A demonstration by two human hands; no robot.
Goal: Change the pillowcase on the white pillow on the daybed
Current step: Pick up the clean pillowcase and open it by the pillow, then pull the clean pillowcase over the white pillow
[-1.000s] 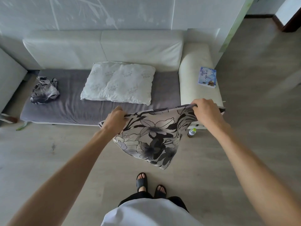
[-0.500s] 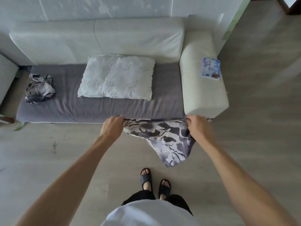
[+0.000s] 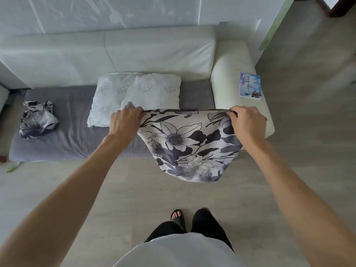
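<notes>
A bare white pillow (image 3: 138, 93) lies on the daybed's grey mattress (image 3: 67, 135), against the cream backrest. In front of it I hold a flower-patterned pillowcase (image 3: 189, 145) stretched out by its top edge, hanging down over the mattress front. My left hand (image 3: 125, 122) grips the left corner of that edge, just in front of the pillow's near side. My right hand (image 3: 245, 122) grips the right corner, over the cream armrest. A second, crumpled flower-patterned pillowcase (image 3: 37, 119) lies at the mattress's left end.
The cream armrest (image 3: 229, 78) at the right carries a blue booklet (image 3: 250, 87). Pale wooden floor (image 3: 57, 189) runs in front of the daybed, where my feet in black sandals (image 3: 178, 218) stand. A wall with plastic sheeting (image 3: 96, 12) is behind.
Both hands dipped with the pillowcase, then lifted it and moved it forward. It now hangs spread flat in front of the pillow.
</notes>
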